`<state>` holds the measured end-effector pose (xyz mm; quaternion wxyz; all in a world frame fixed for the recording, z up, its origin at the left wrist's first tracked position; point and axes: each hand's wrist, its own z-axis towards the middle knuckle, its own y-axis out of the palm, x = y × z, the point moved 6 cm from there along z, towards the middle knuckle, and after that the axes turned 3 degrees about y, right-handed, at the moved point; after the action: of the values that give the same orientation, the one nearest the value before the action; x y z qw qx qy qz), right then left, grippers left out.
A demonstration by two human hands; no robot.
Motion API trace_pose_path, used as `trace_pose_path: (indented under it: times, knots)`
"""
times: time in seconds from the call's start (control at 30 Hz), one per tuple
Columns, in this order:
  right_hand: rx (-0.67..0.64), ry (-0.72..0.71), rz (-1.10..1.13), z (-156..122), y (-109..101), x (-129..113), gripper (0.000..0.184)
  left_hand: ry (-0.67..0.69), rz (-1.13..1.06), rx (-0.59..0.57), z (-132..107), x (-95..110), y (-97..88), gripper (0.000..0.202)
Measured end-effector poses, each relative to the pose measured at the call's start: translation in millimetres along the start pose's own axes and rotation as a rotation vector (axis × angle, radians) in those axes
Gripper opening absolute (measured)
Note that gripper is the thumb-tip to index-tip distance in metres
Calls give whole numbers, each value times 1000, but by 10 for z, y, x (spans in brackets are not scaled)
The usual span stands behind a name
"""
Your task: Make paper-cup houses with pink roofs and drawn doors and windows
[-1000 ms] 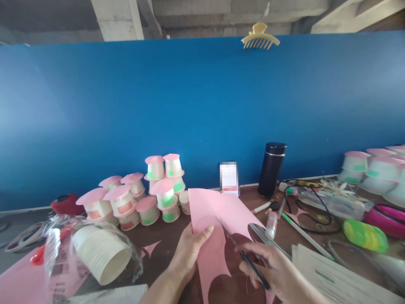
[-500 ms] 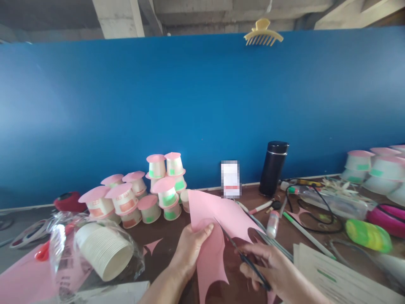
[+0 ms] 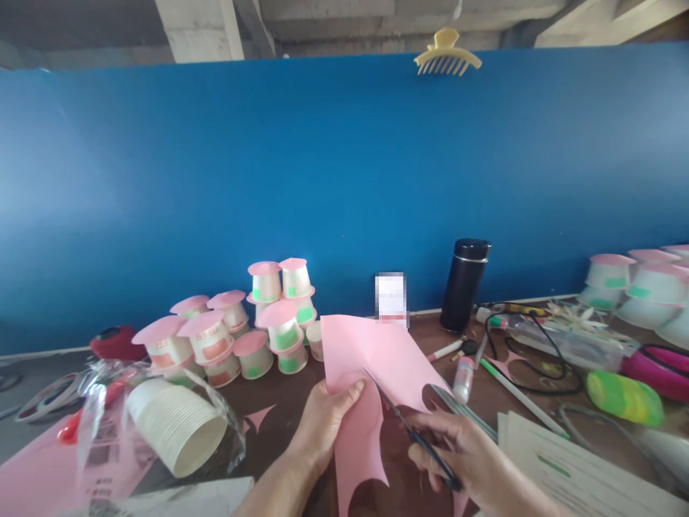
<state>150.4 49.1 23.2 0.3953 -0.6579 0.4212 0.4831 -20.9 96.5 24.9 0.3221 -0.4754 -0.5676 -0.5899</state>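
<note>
My left hand (image 3: 328,420) pinches a pink sheet of paper (image 3: 371,352), thumb on top and fingers beneath. The sheet has curved cut-outs along its lower edges, and a cut runs round a rounded shape beside my thumb. In my right hand (image 3: 452,449) is a pair of dark-handled scissors (image 3: 395,413), with its blades in the cut of the paper. My fingers wrap round the handles, partly hiding them. A small pink scrap (image 3: 259,418) lies on the table left of my left hand.
Paper cups with pink tops (image 3: 209,337) stand stacked at the left, near a bagged stack of white cups (image 3: 177,427). A black flask (image 3: 466,286) stands by the blue partition (image 3: 344,179). Printed sheets (image 3: 581,467), a glue bottle (image 3: 463,379) and cables lie right.
The far part of the pink sheet has lifted and shifted, now covering the bottom of the blurred white card behind it. Both hands stay nearly in place.
</note>
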Motion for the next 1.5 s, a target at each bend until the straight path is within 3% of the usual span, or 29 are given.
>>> trace_pose_path:
  times: [0.47,0.67,1.23,1.5]
  knots:
    - [-49,-10,-56,-62,-1,-131,37,-6,16,1,3,-2,-2,38]
    - [-12,-1,-144,-81,-34,-182,37,-15,3,-2,5,-5,-2,38]
    - [-11,-6,-36,-58,-99,-31,36,-4,0,-20,-16,21,21,31]
    - [5,-7,-103,-52,-111,-37,34,-16,13,1,-11,32,3,32]
